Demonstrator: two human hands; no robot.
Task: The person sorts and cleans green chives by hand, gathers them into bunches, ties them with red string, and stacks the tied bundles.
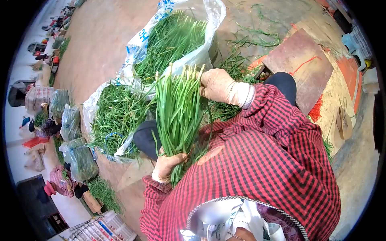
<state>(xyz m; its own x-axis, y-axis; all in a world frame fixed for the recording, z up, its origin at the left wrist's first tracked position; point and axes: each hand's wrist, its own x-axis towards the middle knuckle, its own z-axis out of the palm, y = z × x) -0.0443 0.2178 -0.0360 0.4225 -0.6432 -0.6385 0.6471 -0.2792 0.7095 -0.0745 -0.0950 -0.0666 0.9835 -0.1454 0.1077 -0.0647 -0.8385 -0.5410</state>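
A bundle of long green stalks (179,112) stands upright in front of my body, pale cut ends at the top. My left hand (167,165), in a light glove, is wrapped round its lower part. At the top right edge of the bundle, my right hand (219,85), also gloved, is closed at the pale ends; its fingertips are partly hidden. Behind the bundle, an open plastic bag (215,20) holds more green stalks (173,40). Loose greens (114,112) fill another bag (90,106) to the left.
A flat board (299,66) lies at the right beside scattered greens (237,66). An orange-handled item is not distinct there. Filled bags (82,158) stand at the far left, near a person in a checked top (61,180). A stacked crate (106,229) is at the lower left.
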